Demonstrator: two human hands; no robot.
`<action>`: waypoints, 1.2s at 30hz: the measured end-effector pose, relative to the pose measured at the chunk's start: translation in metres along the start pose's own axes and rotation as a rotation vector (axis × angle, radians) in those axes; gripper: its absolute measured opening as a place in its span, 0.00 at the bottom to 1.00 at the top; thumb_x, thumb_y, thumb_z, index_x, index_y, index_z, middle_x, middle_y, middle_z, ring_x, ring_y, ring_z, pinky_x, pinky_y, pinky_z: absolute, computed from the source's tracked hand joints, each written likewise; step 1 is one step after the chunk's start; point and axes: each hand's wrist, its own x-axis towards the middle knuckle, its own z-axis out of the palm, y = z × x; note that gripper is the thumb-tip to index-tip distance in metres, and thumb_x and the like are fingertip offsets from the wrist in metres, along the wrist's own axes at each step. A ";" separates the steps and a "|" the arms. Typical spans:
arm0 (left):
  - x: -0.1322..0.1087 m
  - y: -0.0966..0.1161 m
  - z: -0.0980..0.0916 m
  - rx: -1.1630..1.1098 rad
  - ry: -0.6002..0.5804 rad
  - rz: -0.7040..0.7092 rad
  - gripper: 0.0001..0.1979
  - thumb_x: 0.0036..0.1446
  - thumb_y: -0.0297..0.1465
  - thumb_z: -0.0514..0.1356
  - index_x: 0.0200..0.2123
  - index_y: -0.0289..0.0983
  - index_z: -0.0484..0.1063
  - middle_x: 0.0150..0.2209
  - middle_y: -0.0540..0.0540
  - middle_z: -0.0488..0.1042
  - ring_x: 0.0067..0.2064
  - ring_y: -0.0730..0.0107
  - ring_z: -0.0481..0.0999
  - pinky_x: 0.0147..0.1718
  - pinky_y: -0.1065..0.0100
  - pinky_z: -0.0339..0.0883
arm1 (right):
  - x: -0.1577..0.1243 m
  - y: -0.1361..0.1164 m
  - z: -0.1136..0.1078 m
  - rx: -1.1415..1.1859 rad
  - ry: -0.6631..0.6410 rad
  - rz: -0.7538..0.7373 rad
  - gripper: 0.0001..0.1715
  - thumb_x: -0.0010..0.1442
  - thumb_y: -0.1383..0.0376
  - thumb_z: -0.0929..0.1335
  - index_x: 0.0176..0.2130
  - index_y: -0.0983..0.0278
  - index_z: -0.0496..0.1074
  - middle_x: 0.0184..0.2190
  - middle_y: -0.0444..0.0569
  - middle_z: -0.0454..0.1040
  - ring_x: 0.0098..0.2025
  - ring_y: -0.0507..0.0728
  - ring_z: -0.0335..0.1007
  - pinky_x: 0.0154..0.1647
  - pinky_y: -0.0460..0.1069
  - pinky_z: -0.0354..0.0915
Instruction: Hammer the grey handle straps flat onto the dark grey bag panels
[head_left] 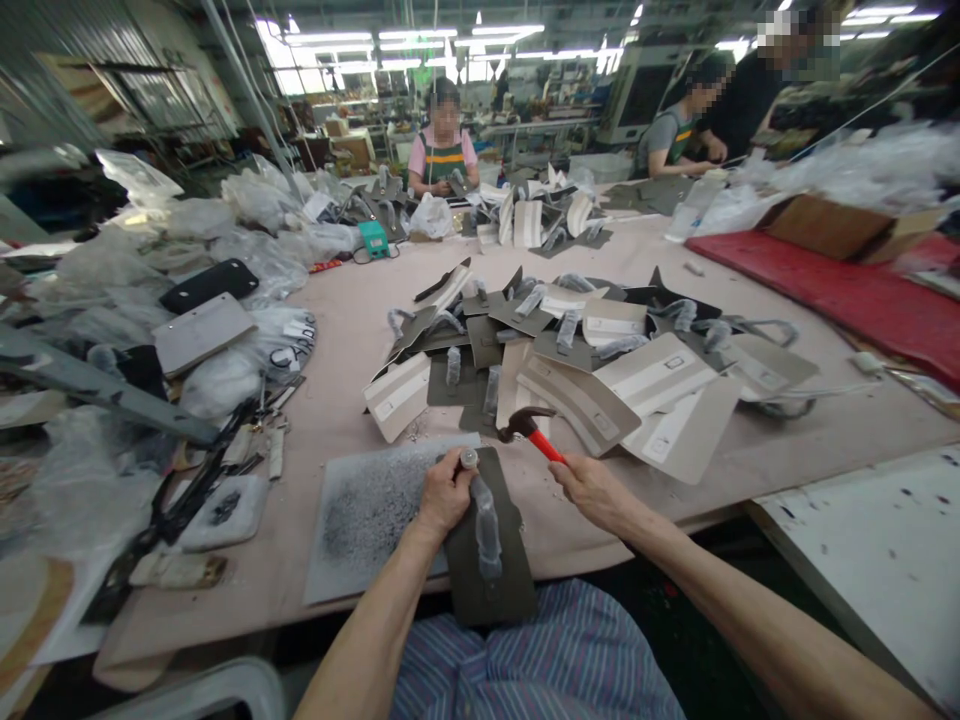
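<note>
My right hand (pixel 589 488) is wrapped round the red handle of a claw hammer (pixel 541 440), its dark head raised just right of my left hand. Pinched upright in my left hand (pixel 448 492) is a short punch-like tool with a round metal top (pixel 469 458); its lower end is hidden. Under it lies a dark grey-green panel (pixel 469 575) with a plastic-wrapped handle (pixel 488 525) along its middle. The panel's near end reaches over the table edge towards my lap. Partly beneath the panel is a pale, pitted board (pixel 367 520).
A heap of grey panels (pixel 592 390) with wrapped handles covers the table's middle. Plastic bags (pixel 202 240) and tools crowd the left. A red sheet (pixel 832 285) and an open cardboard box (pixel 832 228) lie right. Several people (pixel 442 150) are across the table.
</note>
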 end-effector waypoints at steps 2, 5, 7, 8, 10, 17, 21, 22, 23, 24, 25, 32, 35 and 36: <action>0.000 -0.002 0.001 -0.015 0.000 -0.008 0.10 0.56 0.27 0.60 0.42 0.39 0.74 0.39 0.46 0.81 0.41 0.63 0.79 0.44 0.64 0.71 | 0.001 0.013 0.016 -0.132 0.011 0.067 0.21 0.70 0.60 0.56 0.40 0.68 0.72 0.30 0.53 0.74 0.32 0.58 0.71 0.34 0.50 0.62; 0.001 -0.003 0.001 -0.030 0.005 -0.024 0.09 0.56 0.27 0.61 0.41 0.39 0.75 0.38 0.47 0.81 0.40 0.63 0.80 0.44 0.64 0.71 | -0.004 0.009 0.035 -0.260 0.186 -0.041 0.23 0.66 0.65 0.61 0.58 0.71 0.65 0.52 0.64 0.71 0.51 0.65 0.68 0.48 0.57 0.64; 0.000 -0.003 0.000 -0.030 0.016 -0.027 0.09 0.56 0.28 0.61 0.41 0.39 0.75 0.38 0.47 0.81 0.40 0.64 0.79 0.44 0.64 0.71 | -0.009 -0.009 0.038 -0.256 0.262 -0.298 0.31 0.63 0.70 0.62 0.65 0.68 0.57 0.63 0.63 0.59 0.61 0.66 0.59 0.56 0.59 0.60; 0.000 -0.002 0.000 -0.030 0.021 -0.023 0.09 0.56 0.28 0.61 0.40 0.39 0.75 0.37 0.47 0.81 0.40 0.65 0.79 0.44 0.64 0.71 | -0.011 -0.021 0.038 -0.255 0.254 -0.457 0.33 0.62 0.72 0.62 0.65 0.64 0.57 0.66 0.60 0.57 0.62 0.65 0.56 0.57 0.59 0.58; 0.000 -0.001 0.001 -0.047 0.025 -0.021 0.08 0.55 0.28 0.60 0.39 0.38 0.76 0.36 0.47 0.81 0.39 0.66 0.79 0.43 0.65 0.71 | -0.013 -0.044 0.036 -0.263 0.156 -0.721 0.30 0.59 0.74 0.62 0.60 0.60 0.63 0.65 0.55 0.58 0.59 0.62 0.58 0.57 0.58 0.59; 0.020 0.008 -0.001 -0.459 0.389 -0.323 0.13 0.49 0.37 0.66 0.34 0.34 0.72 0.29 0.48 0.79 0.31 0.68 0.79 0.34 0.68 0.73 | -0.008 -0.089 0.049 -0.493 0.109 -0.744 0.06 0.55 0.68 0.66 0.35 0.67 0.72 0.38 0.57 0.71 0.43 0.63 0.65 0.44 0.57 0.61; 0.036 0.042 -0.038 -0.533 0.484 -0.191 0.17 0.45 0.37 0.70 0.35 0.33 0.73 0.31 0.48 0.79 0.33 0.69 0.80 0.38 0.67 0.75 | -0.008 -0.096 0.046 -0.463 0.231 -0.357 0.08 0.60 0.69 0.63 0.39 0.67 0.70 0.33 0.58 0.74 0.36 0.62 0.70 0.38 0.55 0.61; 0.038 0.052 -0.048 -0.503 0.465 -0.133 0.17 0.45 0.37 0.71 0.36 0.34 0.74 0.32 0.48 0.80 0.34 0.69 0.80 0.39 0.67 0.75 | -0.008 -0.096 0.043 -0.421 0.221 -0.268 0.09 0.62 0.67 0.63 0.42 0.66 0.70 0.32 0.57 0.75 0.35 0.62 0.71 0.36 0.55 0.61; 0.039 0.061 -0.056 -0.472 0.451 -0.093 0.17 0.46 0.36 0.71 0.37 0.34 0.74 0.33 0.48 0.80 0.35 0.68 0.80 0.41 0.67 0.75 | -0.008 -0.095 0.041 -0.372 0.198 -0.196 0.11 0.63 0.64 0.63 0.45 0.66 0.69 0.32 0.56 0.76 0.33 0.62 0.72 0.34 0.54 0.61; 0.040 0.066 -0.061 -0.441 0.429 -0.071 0.16 0.47 0.36 0.71 0.37 0.35 0.75 0.33 0.48 0.80 0.36 0.68 0.80 0.41 0.67 0.75 | -0.008 -0.094 0.040 -0.321 0.171 -0.142 0.14 0.64 0.60 0.64 0.46 0.65 0.68 0.32 0.56 0.77 0.33 0.62 0.74 0.33 0.53 0.61; 0.039 0.069 -0.063 -0.414 0.397 -0.066 0.16 0.48 0.36 0.71 0.38 0.35 0.75 0.33 0.47 0.80 0.36 0.68 0.80 0.41 0.67 0.75 | -0.009 -0.093 0.040 -0.274 0.145 -0.104 0.16 0.65 0.57 0.64 0.47 0.65 0.67 0.32 0.55 0.78 0.33 0.63 0.75 0.31 0.52 0.61; 0.027 0.027 -0.010 -0.441 0.215 -0.185 0.12 0.53 0.37 0.66 0.38 0.36 0.74 0.36 0.45 0.81 0.38 0.66 0.81 0.43 0.65 0.75 | -0.024 -0.094 0.064 -0.095 0.128 -0.068 0.12 0.68 0.59 0.63 0.46 0.64 0.66 0.39 0.55 0.80 0.39 0.62 0.79 0.33 0.50 0.62; 0.027 0.011 0.008 -0.504 0.184 -0.243 0.17 0.51 0.39 0.67 0.41 0.36 0.73 0.37 0.45 0.81 0.39 0.64 0.82 0.45 0.63 0.75 | -0.032 -0.097 0.072 -0.037 0.099 -0.044 0.15 0.68 0.56 0.64 0.48 0.64 0.66 0.37 0.55 0.80 0.38 0.63 0.79 0.35 0.50 0.62; 0.027 0.007 0.011 -0.515 0.170 -0.253 0.18 0.50 0.39 0.68 0.41 0.36 0.73 0.36 0.45 0.81 0.39 0.64 0.82 0.45 0.62 0.75 | -0.033 -0.097 0.074 -0.015 0.088 -0.037 0.16 0.67 0.55 0.64 0.48 0.65 0.66 0.37 0.55 0.80 0.38 0.63 0.79 0.35 0.50 0.63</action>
